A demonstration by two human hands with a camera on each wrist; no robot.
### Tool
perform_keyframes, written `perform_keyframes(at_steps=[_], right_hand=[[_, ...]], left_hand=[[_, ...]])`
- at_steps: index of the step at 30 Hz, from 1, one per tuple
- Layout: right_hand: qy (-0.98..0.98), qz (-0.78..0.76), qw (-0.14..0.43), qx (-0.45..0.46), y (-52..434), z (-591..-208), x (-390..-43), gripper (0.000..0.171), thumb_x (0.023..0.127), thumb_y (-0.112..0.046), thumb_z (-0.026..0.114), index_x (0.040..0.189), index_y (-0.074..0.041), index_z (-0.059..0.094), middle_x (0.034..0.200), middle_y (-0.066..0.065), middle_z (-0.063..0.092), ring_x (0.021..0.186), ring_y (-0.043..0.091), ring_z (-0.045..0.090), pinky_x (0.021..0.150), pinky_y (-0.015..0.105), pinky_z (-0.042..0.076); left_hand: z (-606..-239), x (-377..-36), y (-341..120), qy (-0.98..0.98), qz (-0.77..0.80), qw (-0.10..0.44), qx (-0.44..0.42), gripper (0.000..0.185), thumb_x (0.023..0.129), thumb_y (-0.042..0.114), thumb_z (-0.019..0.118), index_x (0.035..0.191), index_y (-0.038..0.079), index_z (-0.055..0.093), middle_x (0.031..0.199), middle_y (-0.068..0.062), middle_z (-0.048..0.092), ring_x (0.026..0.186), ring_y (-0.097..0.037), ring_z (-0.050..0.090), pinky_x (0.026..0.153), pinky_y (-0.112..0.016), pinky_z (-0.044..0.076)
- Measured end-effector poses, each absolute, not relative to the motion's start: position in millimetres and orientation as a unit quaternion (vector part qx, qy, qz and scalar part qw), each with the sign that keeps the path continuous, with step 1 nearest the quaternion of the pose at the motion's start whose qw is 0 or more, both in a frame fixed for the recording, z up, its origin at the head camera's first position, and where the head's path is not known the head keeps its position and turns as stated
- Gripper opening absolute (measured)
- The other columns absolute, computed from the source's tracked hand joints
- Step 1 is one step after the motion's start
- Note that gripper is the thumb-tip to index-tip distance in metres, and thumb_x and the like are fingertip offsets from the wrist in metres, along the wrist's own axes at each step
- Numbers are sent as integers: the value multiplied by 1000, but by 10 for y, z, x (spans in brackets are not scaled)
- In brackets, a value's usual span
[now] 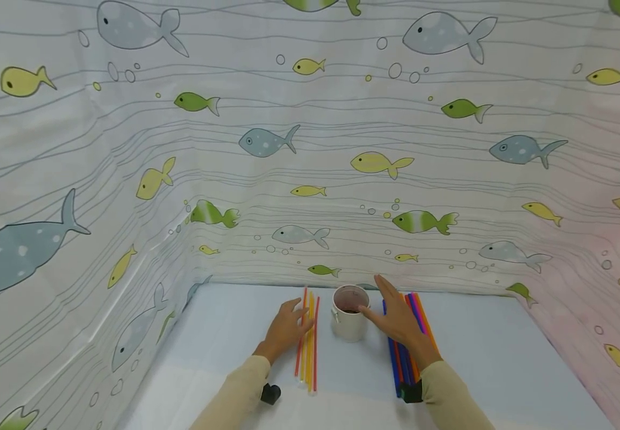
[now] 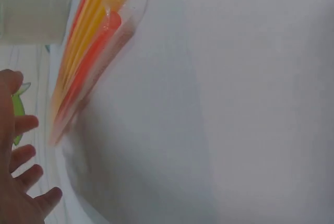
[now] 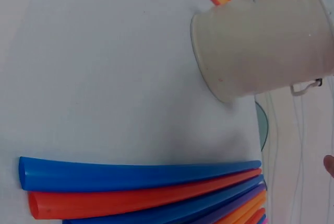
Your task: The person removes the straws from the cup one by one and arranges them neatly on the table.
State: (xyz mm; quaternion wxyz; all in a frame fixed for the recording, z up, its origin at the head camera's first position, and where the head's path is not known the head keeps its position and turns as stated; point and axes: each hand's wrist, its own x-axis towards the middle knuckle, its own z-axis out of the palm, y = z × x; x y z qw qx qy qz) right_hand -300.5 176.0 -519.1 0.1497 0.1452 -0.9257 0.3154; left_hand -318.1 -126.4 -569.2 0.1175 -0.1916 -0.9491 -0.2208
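Straws in two sorted bundles flanking white cup [image 1: 350,313]: warm straws [image 1: 308,340] beside spread left hand [image 1: 287,327], blue-orange straws [image 1: 405,352] under flat, open right hand [image 1: 398,319], likely steadying them

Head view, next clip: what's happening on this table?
A person has both hands out over a pale table. The left hand rests open against a bundle of red, orange and yellow straws. The right hand lies open over a bundle of blue, red and orange straws. A small cream bucket stands upright between the two bundles, with no straws in it.
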Motion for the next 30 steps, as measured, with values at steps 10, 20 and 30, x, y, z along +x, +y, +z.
perform_keyframes(at_steps=[10, 20, 30], right_hand=[[-929, 313, 141, 136, 1807, -5218, -2987, 92, 87, -52, 67, 156, -12, 22, 158, 12, 24, 142, 37, 27, 111, 61, 27], [-932, 318, 126, 119, 1843, -5277, -2981, 93, 87, -58, 64, 156, -13, 21, 158, 15, 24, 141, 40, 28, 109, 63, 28], [-947, 278, 127, 104, 1997, -5336, -2946, 95, 86, -65, 60, 157, -14, 20, 160, 13, 19, 144, 38, 22, 110, 63, 26]], left_hand=[[-5760, -3145, -1343, -962, -206, 85, -158, 50, 94, 45, 62, 122, 5, 68, 138, -16, 52, 131, -32, 43, 110, -48, 36], [-5796, -3123, -1411, -961, -205, 97, -157, 45, 93, 40, 64, 123, 7, 68, 135, -17, 54, 128, -34, 46, 109, -50, 38], [-5717, -3163, -1480, -966, -173, 110, -155, 64, 92, 53, 59, 139, 9, 54, 143, -18, 48, 131, -38, 43, 109, -62, 30]])
